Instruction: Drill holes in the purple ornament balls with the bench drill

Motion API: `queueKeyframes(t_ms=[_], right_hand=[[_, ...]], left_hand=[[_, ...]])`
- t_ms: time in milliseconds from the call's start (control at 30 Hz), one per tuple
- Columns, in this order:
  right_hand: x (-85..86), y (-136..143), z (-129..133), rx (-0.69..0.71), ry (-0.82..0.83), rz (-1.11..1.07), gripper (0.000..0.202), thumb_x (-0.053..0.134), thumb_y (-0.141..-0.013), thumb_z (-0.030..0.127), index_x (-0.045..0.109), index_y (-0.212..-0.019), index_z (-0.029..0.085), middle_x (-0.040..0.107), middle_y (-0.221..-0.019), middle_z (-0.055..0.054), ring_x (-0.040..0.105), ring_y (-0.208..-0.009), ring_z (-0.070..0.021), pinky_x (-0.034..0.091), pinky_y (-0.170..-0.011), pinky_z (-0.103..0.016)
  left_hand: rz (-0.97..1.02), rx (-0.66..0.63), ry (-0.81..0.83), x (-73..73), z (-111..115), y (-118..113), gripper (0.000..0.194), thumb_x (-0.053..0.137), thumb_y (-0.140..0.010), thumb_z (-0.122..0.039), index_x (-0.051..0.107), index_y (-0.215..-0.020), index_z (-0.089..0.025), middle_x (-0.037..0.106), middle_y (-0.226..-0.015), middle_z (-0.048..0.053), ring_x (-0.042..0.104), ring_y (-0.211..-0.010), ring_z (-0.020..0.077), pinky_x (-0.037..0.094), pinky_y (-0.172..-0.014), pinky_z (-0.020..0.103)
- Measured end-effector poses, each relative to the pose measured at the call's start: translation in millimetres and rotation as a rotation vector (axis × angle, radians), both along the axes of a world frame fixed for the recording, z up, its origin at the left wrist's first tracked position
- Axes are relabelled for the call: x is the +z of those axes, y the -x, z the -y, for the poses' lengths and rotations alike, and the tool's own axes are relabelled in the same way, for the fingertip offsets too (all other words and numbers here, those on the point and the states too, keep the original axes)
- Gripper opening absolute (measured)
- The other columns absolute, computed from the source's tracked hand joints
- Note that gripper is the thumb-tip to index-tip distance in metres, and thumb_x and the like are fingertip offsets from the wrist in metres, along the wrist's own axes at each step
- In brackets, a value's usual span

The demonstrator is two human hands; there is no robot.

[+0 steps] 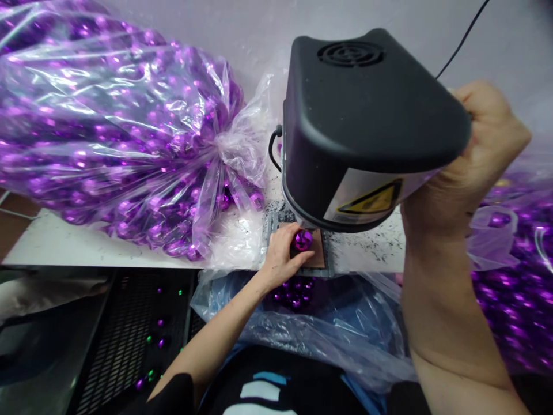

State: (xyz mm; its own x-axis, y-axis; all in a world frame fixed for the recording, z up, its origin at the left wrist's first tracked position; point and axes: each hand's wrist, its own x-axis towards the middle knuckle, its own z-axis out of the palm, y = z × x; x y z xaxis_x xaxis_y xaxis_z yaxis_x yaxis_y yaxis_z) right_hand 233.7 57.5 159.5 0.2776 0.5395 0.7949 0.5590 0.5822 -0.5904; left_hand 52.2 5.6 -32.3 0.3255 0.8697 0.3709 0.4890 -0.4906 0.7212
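My left hand [280,253] has its fingers and thumb curved round a shiny purple ball [303,240] with a dark mark on top. The ball rests at a brown pad on a grey metal base [319,272], under a black machine head [371,115] with a vent and a yellow warning label [371,199]. My right hand [484,132] is raised and closed at the right side of the machine head. Its fingertips and whatever they grip are hidden behind the housing.
A large clear bag of purple balls [108,121] lies on the left of the white table [86,245]. Another bag of purple balls [514,305] is at the right. An open plastic bag [311,328] with balls sits across my lap. Loose balls dot a black crate [125,323].
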Motion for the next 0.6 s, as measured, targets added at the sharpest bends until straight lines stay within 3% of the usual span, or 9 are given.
queueKeyframes(t_ms=[167,367,500,600], right_hand=[[-0.9,0,1,0.005,-0.006,0.001,0.035,0.052,-0.09,0.038,0.041,-0.069,0.013,0.033,-0.058,0.003,0.031,-0.06,-0.0008,0.023,-0.057,-0.02],[0.9,-5,3,0.0,0.031,0.058,0.038,0.05,-0.092,0.039,0.041,-0.069,0.01,0.028,-0.059,0.004,0.028,-0.061,0.002,0.021,-0.06,-0.017],[-5.2,-1,14,-0.129,-0.047,0.147,0.043,0.039,-0.096,0.041,0.047,-0.072,0.007,0.029,-0.063,0.002,0.027,-0.063,0.0039,0.022,-0.062,-0.016],[-23.3,0,32,-0.25,-0.216,0.188,0.035,0.044,-0.095,0.035,0.056,-0.075,0.008,0.041,-0.067,0.0,0.036,-0.064,0.0029,0.027,-0.061,-0.017]], left_hand=[[-0.025,0.091,-0.012,4.6,0,-8,0.043,0.064,-0.09,-0.039,0.052,-0.125,-0.019,0.064,-0.116,0.01,0.055,-0.115,0.0266,0.04,-0.101,0.043],[-0.11,0.097,0.023,5.7,2,-9,0.038,0.062,-0.091,-0.036,0.05,-0.122,-0.019,0.063,-0.114,0.009,0.054,-0.114,0.0259,0.032,-0.11,0.048],[-0.105,0.073,0.074,5.9,2,-7,0.034,0.061,-0.091,-0.037,0.051,-0.118,-0.019,0.062,-0.113,0.009,0.056,-0.11,0.0251,0.032,-0.111,0.05],[-0.064,0.056,0.093,4.6,2,-7,0.035,0.061,-0.092,-0.037,0.052,-0.12,-0.019,0.063,-0.112,0.009,0.056,-0.111,0.026,0.032,-0.111,0.051]])
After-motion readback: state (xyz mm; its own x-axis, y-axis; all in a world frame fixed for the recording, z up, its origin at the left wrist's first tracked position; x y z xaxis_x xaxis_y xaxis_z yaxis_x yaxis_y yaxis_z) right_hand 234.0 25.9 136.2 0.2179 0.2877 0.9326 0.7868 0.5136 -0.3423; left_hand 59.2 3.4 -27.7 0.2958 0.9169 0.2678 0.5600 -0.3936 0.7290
